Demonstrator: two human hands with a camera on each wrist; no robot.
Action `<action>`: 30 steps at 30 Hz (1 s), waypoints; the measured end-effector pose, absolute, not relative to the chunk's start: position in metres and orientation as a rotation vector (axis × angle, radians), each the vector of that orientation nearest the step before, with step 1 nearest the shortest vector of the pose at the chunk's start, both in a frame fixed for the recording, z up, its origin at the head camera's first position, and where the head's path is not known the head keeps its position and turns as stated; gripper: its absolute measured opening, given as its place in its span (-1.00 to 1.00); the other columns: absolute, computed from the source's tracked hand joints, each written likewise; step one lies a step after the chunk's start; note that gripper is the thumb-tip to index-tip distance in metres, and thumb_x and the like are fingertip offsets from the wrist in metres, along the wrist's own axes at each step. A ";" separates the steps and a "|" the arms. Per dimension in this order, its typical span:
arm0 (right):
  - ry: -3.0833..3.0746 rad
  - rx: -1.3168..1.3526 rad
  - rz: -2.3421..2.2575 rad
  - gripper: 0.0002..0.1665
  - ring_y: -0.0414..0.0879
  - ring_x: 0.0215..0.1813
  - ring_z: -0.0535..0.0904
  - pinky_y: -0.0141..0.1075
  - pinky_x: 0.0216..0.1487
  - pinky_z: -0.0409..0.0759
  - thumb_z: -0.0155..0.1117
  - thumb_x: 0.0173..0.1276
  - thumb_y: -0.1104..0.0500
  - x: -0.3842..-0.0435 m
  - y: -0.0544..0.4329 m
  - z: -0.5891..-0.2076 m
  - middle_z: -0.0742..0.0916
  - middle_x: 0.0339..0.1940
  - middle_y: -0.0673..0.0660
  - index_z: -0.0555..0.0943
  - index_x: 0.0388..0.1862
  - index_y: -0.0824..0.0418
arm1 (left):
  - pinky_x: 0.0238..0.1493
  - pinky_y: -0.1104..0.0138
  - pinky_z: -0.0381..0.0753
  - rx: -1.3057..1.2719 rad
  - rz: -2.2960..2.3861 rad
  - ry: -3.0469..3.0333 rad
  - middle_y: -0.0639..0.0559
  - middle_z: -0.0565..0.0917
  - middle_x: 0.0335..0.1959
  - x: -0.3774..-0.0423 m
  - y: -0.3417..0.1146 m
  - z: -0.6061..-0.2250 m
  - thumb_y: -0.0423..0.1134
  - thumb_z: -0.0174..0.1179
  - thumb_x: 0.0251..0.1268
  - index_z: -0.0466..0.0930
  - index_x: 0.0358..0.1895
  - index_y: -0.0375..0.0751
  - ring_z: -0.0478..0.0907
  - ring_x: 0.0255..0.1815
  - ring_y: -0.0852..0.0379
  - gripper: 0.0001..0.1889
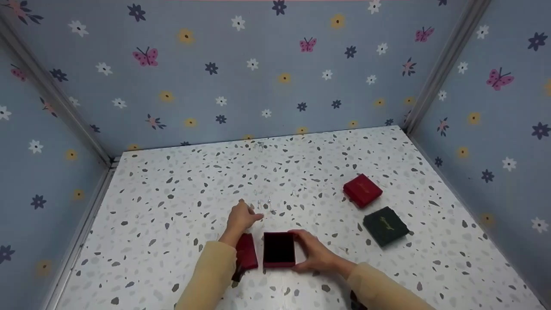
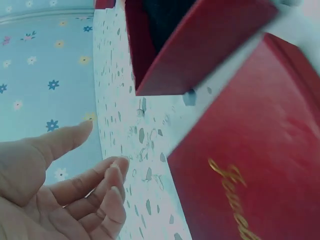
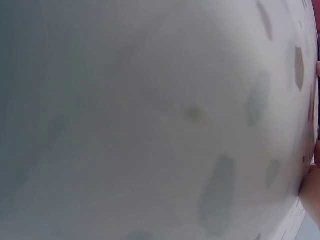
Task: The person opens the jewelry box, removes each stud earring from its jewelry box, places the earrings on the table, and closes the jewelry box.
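Observation:
A red jewelry box base (image 1: 279, 265) with a dark lining sits near the front middle, its open side up. My right hand (image 1: 316, 252) grips its right side, fingers at the back corner and thumb at the front one. My left hand (image 1: 242, 217) hovers left of some small shiny jewelry pieces (image 1: 272, 210); its fingers are loosely bent with nothing between them in the left wrist view. Under my left forearm lies the red lid (image 1: 247, 254), partly hidden, with gold lettering. The right wrist view holds mostly blurred tabletop (image 3: 220, 195).
Toward the right on the speckled table (image 1: 181, 189) lie a closed red box (image 1: 362, 190) and a dark green box (image 1: 385, 226), both with gold lettering. Faint clear items (image 1: 261, 146) lie near the back edge. Flowered panels (image 1: 267, 64) enclose the back and sides.

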State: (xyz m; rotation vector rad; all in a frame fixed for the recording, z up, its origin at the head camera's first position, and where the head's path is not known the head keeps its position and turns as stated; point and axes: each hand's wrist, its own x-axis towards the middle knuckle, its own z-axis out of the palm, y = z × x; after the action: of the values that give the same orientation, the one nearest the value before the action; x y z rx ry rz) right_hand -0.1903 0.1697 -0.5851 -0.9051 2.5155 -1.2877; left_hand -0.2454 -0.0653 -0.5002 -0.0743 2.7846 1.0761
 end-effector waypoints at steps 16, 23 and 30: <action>2.499 -0.899 -1.325 0.05 0.04 0.17 0.29 -0.17 0.24 0.12 0.52 -0.29 0.24 -0.179 0.163 -0.558 0.43 0.11 0.16 0.19 0.23 0.33 | -0.18 0.13 0.45 0.359 1.158 2.741 -0.25 0.53 -0.27 -0.215 -0.092 -0.518 -0.27 0.28 -0.02 0.49 -0.18 -0.51 0.47 -0.21 -0.13 -0.62; 2.490 -0.891 -1.337 0.05 0.07 0.17 0.29 -0.15 0.24 0.12 0.53 -0.30 0.26 -0.180 0.163 -0.561 0.44 0.11 0.18 0.20 0.22 0.36 | -0.05 0.09 0.40 0.517 1.236 2.715 -0.25 0.48 -0.15 -0.202 -0.107 -0.531 -0.29 0.26 0.02 0.44 -0.11 -0.49 0.42 -0.06 -0.18 -0.60; 2.485 -0.896 -1.336 0.09 -0.10 0.16 0.30 -0.21 0.23 0.13 0.54 -0.31 0.17 -0.189 0.168 -0.584 0.43 0.11 0.00 0.18 0.25 0.17 | -0.05 0.08 0.36 0.618 1.085 2.722 -0.21 0.42 -0.03 -0.191 -0.116 -0.537 -0.16 0.29 0.00 0.37 0.05 -0.44 0.39 -0.09 -0.06 -0.43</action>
State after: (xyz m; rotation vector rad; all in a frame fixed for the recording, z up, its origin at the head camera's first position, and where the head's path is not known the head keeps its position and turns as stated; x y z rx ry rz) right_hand -0.1890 0.1682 -0.5842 -0.8960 2.4849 -1.3360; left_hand -0.1912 -0.1159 -0.5367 0.6179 2.7217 1.0849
